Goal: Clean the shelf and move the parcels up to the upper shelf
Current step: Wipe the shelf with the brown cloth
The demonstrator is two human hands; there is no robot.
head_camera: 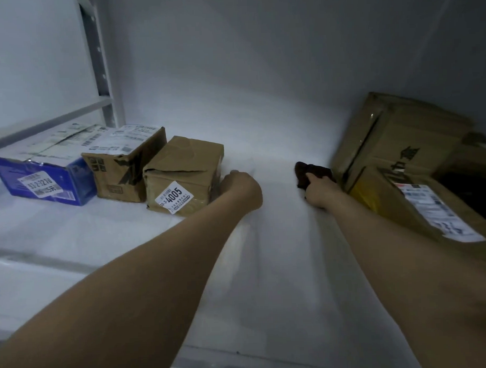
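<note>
we count five parcels on one white shelf (262,144). three stand in a row at the left: one blue carton (47,177), one brown box with a shipping label on top (123,167), and one taped brown box (182,173) marked 4005. two lie at the right: one large brown carton (400,134) at the back and one long carton (419,205) nearer us, though blur at the right edge may hide more. we count one dark cloth (313,172). we count two bare hands, one left hand (240,186) and one right hand (320,193). we count one metal upright (98,59) at the rear left.
</note>
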